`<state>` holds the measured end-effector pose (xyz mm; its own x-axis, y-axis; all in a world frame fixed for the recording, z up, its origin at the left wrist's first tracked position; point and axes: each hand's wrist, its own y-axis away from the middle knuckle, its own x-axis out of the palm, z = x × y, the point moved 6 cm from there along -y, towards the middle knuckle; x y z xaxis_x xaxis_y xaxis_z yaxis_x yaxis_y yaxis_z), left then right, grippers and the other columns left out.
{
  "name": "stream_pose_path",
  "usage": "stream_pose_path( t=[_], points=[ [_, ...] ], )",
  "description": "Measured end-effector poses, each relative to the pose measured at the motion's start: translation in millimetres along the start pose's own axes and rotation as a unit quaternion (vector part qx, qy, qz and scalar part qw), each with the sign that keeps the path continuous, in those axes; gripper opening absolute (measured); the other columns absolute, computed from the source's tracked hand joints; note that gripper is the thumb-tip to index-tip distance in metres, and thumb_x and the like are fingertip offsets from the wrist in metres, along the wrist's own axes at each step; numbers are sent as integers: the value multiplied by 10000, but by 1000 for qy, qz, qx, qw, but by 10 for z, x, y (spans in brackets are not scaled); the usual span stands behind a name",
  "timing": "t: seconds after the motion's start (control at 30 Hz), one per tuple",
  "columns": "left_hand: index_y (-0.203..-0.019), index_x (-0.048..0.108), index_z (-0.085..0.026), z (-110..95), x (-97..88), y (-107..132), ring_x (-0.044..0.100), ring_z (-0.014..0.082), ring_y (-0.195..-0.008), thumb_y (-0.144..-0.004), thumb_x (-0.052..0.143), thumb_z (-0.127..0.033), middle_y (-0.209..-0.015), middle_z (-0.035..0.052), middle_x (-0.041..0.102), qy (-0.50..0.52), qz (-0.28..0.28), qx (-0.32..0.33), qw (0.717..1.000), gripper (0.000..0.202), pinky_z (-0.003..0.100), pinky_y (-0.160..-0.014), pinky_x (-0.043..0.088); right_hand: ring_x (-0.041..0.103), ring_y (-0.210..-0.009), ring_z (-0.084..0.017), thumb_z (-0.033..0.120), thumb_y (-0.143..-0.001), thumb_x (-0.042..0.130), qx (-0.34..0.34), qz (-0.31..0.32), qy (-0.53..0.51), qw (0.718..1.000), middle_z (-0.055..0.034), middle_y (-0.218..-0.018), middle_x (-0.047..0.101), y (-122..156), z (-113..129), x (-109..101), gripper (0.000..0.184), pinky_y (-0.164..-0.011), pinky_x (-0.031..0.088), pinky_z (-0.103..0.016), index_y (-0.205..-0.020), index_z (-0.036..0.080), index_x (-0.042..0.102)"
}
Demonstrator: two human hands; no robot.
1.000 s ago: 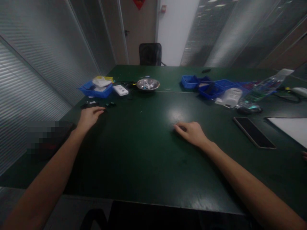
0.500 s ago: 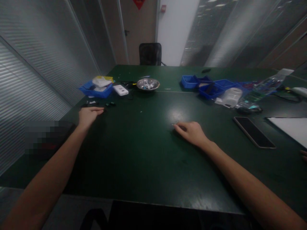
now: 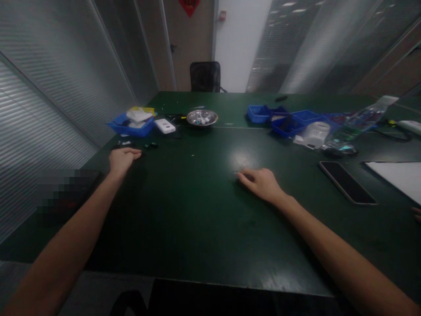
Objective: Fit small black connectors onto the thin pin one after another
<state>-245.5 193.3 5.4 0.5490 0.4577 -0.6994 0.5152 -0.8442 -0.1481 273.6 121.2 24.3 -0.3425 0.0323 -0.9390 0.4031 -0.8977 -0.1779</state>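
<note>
My left hand [image 3: 121, 161] is closed in a pinch above the left part of the green table [image 3: 184, 210]. What its fingertips hold, if anything, is too small to make out. Small dark pieces [image 3: 151, 145] lie just beyond it. Over the middle right of the table, my right hand [image 3: 259, 182] is also closed, thumb against fingers. A thin, pale tip [image 3: 236, 173] pokes out from its fingertips; the kind of thing is unclear.
Farther back are a blue bin [image 3: 131, 127], a white power bank [image 3: 165, 126], a metal bowl [image 3: 201, 117] with small parts, and blue trays [image 3: 259, 114]. At right lie a plastic bottle [image 3: 362, 120] and a phone [image 3: 347, 182]. Another person's fingers [image 3: 417, 214] show at the right edge.
The view has shifted very slightly. Both hands keep nearly the same place and the same closed pose.
</note>
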Motion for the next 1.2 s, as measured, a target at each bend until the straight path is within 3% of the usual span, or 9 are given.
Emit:
stream_pose_path(
  t=[0.23,0.4,0.5,0.67,0.8,0.9,1.0,1.2],
  points=[
    [-1157,706,-151,-86,126,81,632,143,-869,-836,661,-164,-975,13,712,12,8,66,998,324,251,-827,480,597,-549,-163,533,-1018,396,10,8,4,1000,-15,-644,685,2,-3,-7,455,-580,353,-276,-986,239,743],
    [-1244,637,-159,-492,317,372,665,197,-932,-868,643,-275,-1037,75,711,21,83,202,976,393,296,-825,512,597,-549,-163,530,-1018,398,10,8,-2,1000,-17,-653,690,-1,4,-7,454,-579,353,-275,-1001,237,744],
    [-1297,607,-170,-853,547,796,665,204,-909,-903,616,-299,-1100,95,701,37,179,261,948,414,321,-786,522,602,-563,-163,528,-1021,398,7,12,0,1000,-17,-666,690,-1,5,-5,451,-588,359,-273,-995,235,739],
    [-1330,591,-222,-1478,871,1798,653,202,-999,-969,570,-295,-1145,79,679,92,305,370,872,368,338,-829,521,588,-558,-149,498,-1020,425,-21,21,1,1000,-10,-670,678,39,90,-16,408,-595,349,-264,-998,231,732],
    [-1391,533,-259,-1741,1027,2342,631,188,-1049,-974,583,-267,-1159,55,665,126,363,402,831,420,350,-919,504,560,-548,-126,447,-1020,451,-96,44,-25,994,-2,-677,674,91,316,-7,360,-590,329,-253,-984,228,733],
    [-1435,489,-271,-1790,1069,2469,600,202,-1109,-961,601,-242,-1196,57,648,128,369,415,822,488,379,-982,476,553,-557,-126,414,-1013,463,-125,54,-14,991,-9,-677,671,107,437,-4,333,-600,324,-256,-965,215,726],
    [-1434,492,-267,-1784,1056,2453,570,224,-1136,-933,645,-247,-1205,62,636,109,349,426,828,525,401,-1000,457,548,-553,-127,403,-1008,465,-135,65,0,989,-6,-666,667,114,492,-3,317,-592,314,-258,-949,219,717],
    [-1061,689,-203,-1793,1025,2424,564,220,-1052,-950,641,-312,-1092,56,638,72,332,457,822,163,385,-953,450,543,-552,-127,372,-1000,459,-142,71,16,987,-9,-672,670,138,529,-35,301,-596,319,-264,-961,222,716]
  ],
)
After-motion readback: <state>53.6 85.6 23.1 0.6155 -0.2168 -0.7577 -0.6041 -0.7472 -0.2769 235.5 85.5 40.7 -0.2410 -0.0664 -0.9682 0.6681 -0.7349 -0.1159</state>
